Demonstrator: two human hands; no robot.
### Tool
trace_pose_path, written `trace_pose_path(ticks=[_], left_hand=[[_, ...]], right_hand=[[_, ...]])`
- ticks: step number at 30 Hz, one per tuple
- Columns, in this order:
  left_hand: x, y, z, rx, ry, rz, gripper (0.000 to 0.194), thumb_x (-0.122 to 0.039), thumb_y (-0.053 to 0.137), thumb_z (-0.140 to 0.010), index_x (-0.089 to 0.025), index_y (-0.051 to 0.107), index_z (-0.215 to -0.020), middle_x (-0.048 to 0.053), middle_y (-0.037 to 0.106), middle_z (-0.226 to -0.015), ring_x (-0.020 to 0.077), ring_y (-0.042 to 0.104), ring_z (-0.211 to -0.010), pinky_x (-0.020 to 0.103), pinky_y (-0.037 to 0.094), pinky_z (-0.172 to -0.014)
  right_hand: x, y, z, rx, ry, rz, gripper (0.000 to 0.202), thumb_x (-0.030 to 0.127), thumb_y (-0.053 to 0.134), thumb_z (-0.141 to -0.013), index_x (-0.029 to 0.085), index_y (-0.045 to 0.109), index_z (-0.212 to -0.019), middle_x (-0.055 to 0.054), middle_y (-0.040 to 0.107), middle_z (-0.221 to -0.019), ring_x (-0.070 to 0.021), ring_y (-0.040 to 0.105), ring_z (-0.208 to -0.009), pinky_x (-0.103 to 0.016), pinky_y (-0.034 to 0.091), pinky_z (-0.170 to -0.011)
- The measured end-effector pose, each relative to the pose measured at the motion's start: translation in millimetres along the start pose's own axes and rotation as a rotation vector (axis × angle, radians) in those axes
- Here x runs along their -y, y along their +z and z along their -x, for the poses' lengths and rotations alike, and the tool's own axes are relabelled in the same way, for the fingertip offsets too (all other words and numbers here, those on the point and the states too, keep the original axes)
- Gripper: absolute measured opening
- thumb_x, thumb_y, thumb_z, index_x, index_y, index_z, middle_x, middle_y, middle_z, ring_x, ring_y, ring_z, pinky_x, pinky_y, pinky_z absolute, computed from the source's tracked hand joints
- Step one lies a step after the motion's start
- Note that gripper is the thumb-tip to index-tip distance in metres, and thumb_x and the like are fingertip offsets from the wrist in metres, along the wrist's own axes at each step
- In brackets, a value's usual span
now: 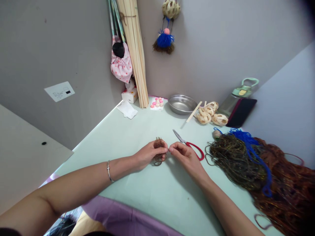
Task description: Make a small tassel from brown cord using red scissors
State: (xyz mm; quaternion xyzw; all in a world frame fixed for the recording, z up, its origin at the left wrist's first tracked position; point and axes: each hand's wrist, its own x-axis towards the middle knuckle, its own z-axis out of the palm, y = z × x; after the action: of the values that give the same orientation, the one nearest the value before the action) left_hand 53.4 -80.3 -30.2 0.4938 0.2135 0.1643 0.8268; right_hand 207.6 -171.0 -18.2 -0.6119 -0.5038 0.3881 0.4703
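Note:
My left hand (pixel 153 153) grips a small bundle of brown looped yarn (pixel 158 143) over the pale green table, its loops showing above and below the fingers. My right hand (pixel 183 154) is close beside it, thumb and forefinger pinched together near the left fingertips; what lies in that pinch is too small to make out. Behind the right hand rest scissors (pixel 195 147) with red handles, their blades pointing away to the upper left.
A large heap of brown yarn (pixel 275 177) with blue strands (pixel 248 144) covers the table's right side. Toward the back are a metal bowl (pixel 182 104), woven balls (pixel 209 113), a phone (pixel 241 112), a bottle (pixel 228 103), pink beads (pixel 157 102) and upright wooden strips (pixel 136 59).

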Motion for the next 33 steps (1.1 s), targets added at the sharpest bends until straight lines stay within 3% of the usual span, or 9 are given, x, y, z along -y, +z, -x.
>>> trace_pose_path(ticks=[7, 13, 22, 28, 33], left_hand=[[0.9, -3.1, -0.6, 0.023, -0.04, 0.007, 0.012, -0.025, 0.064, -0.08, -0.017, 0.055, -0.079, -0.001, 0.052, -0.063, 0.0083, 0.05, -0.059, 0.019, 0.037, -0.055], [3.1, -3.4, -1.1, 0.039, -0.066, -0.006, 0.011, -0.025, 0.063, -0.079, -0.017, 0.056, -0.08, -0.002, 0.051, -0.064, 0.0082, 0.05, -0.058, 0.019, 0.037, -0.054], [2.6, -4.0, -1.2, 0.021, -0.03, 0.004, 0.01, -0.022, 0.062, -0.078, -0.017, 0.054, -0.078, -0.003, 0.048, -0.064, 0.0082, 0.049, -0.058, 0.02, 0.037, -0.055], [1.9, -2.3, 0.2, 0.047, -0.011, 0.032, 0.009, -0.021, 0.063, -0.077, -0.017, 0.055, -0.078, -0.003, 0.047, -0.065, 0.0079, 0.048, -0.058, 0.019, 0.035, -0.054], [1.4, -3.2, -1.3, 0.042, 0.007, 0.131, 0.009, -0.023, 0.064, -0.08, -0.016, 0.058, -0.082, -0.003, 0.05, -0.066, 0.0068, 0.049, -0.059, 0.018, 0.039, -0.058]], right_hand=[[1.7, 2.4, -0.1, 0.001, 0.049, -0.105, 0.022, 0.038, 0.068, -0.081, 0.017, 0.063, -0.081, -0.001, 0.06, -0.074, -0.0143, 0.051, -0.068, -0.027, 0.037, -0.064], [2.1, 3.8, 0.2, 0.005, 0.022, -0.104, 0.018, 0.034, 0.066, -0.082, 0.017, 0.063, -0.078, 0.0, 0.06, -0.073, -0.0136, 0.05, -0.068, -0.027, 0.037, -0.064], [5.6, 3.6, 1.8, 0.041, 0.041, -0.086, 0.017, 0.034, 0.065, -0.082, 0.017, 0.063, -0.083, 0.001, 0.059, -0.071, -0.0134, 0.05, -0.066, -0.026, 0.035, -0.061], [-0.1, 4.0, 1.5, 0.014, 0.016, -0.034, 0.01, 0.028, 0.062, -0.079, 0.019, 0.059, -0.075, 0.002, 0.054, -0.067, -0.0136, 0.047, -0.063, -0.027, 0.035, -0.061], [-3.7, 2.6, 0.8, 0.025, 0.081, -0.106, 0.013, 0.03, 0.063, -0.078, 0.02, 0.056, -0.073, 0.001, 0.055, -0.065, -0.0154, 0.05, -0.063, -0.028, 0.037, -0.061]])
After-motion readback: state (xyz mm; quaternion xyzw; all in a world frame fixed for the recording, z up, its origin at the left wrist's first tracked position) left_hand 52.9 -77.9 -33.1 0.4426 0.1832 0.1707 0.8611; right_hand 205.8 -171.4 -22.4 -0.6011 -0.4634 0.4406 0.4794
